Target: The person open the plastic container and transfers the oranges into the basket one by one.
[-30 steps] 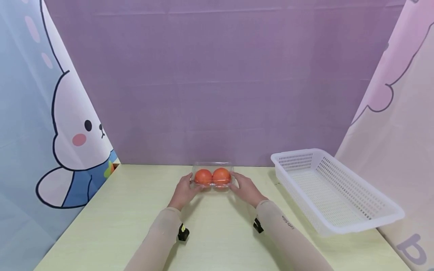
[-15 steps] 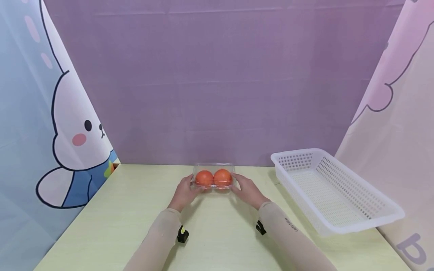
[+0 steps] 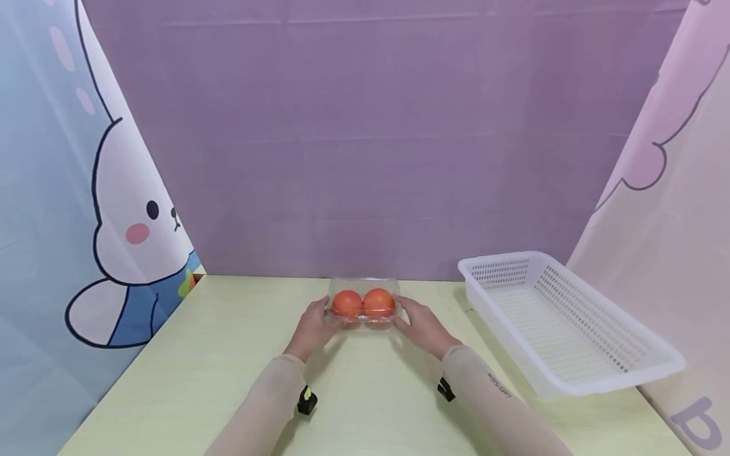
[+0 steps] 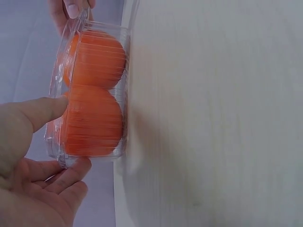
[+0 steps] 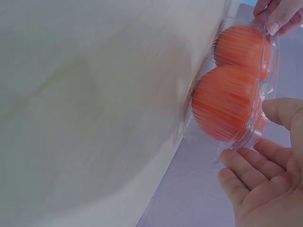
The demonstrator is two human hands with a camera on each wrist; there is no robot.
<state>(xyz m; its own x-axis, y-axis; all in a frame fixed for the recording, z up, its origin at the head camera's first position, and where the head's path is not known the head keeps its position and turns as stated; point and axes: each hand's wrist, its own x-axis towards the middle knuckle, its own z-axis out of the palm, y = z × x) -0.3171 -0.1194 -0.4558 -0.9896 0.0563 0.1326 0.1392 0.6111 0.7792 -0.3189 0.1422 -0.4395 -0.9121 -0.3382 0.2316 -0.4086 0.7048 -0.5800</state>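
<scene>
A clear plastic fruit box is near the table's back edge, with two round orange-red fruits side by side inside. At its left end my left hand holds it, thumb at the rim and fingers against the end wall, as the left wrist view shows. My right hand holds the opposite end. In the right wrist view its thumb touches the rim and its fingertips meet the lower corner. The box's base is close to the tabletop; whether it touches I cannot tell.
A white perforated plastic basket stands on the right side of the pale wooden table. Behind the table hangs a purple cloth, with printed cloths on either side. Each wrist wears a small black camera.
Both hands and the box have shifted slightly toward me and a little to the right. The whole head view has also drifted slightly. The grip looks the same.
</scene>
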